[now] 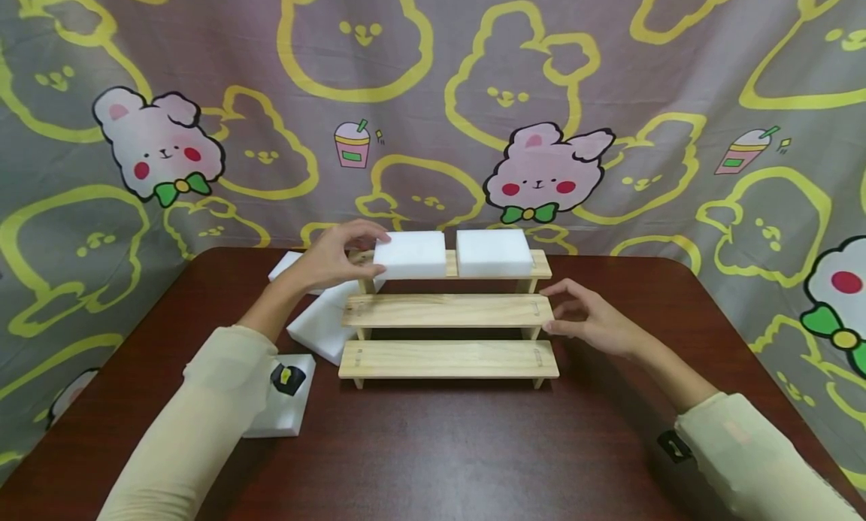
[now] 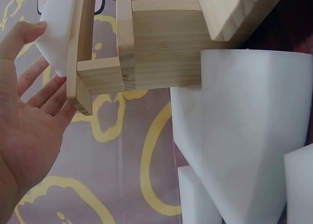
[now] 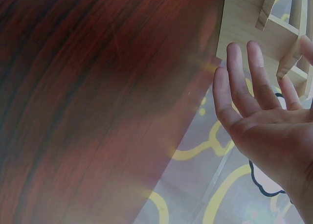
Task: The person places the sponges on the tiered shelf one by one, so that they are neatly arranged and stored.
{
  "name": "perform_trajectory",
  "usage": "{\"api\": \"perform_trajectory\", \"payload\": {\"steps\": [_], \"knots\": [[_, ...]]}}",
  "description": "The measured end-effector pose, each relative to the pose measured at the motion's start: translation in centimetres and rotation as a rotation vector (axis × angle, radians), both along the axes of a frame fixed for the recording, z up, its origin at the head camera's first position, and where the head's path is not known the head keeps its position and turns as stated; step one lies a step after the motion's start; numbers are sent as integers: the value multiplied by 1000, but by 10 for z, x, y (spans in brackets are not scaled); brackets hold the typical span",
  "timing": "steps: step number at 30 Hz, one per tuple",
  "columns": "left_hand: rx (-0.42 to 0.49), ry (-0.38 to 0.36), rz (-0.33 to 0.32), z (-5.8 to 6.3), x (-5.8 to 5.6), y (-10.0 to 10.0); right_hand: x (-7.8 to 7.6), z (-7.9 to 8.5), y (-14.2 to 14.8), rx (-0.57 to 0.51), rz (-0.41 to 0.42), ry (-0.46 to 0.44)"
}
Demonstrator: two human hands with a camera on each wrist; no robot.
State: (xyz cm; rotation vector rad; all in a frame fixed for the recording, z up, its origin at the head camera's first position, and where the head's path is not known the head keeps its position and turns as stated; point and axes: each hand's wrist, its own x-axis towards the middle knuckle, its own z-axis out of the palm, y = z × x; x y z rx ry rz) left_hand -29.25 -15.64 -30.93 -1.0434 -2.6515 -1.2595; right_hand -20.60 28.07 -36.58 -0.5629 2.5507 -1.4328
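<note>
A three-tier wooden display stand (image 1: pixel 443 359) stands on the table, its tiers rising toward the back. Two white foam blocks sit side by side on the top tier. The left foam block (image 1: pixel 409 253) is pinched at its left end by my left hand (image 1: pixel 331 256); the left wrist view shows the thumb on one face and fingers behind. Beside it, the right foam block (image 1: pixel 494 252) lies untouched. At the middle tier's right end, my right hand (image 1: pixel 591 322) grips the board's edge between thumb and forefinger, the other fingers (image 3: pixel 237 82) extended.
More white foam pieces lie left of the stand: one leaning piece (image 1: pixel 328 322), one behind my left wrist (image 1: pixel 286 264), and one nearer (image 1: pixel 287 412) partly under the left sleeve. A patterned curtain (image 1: pixel 419 130) hangs behind the dark wooden table (image 1: pixel 473 453).
</note>
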Motion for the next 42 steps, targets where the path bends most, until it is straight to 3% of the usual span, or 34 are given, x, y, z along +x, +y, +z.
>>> {"api": "perform_trajectory", "payload": {"steps": [15,25,33,42], "knots": [[-13,-8,-5,2,3,-3,1,1,-2,7,-6,-2],[0,-12,14,2,9,-18,1,2,-1,18,-11,-5],[-43,59,20,-1,16,-32,1,0,0,19,-9,4],[-99,75,109,-5,33,-56,1,1,-1,24,-10,-2]]}}
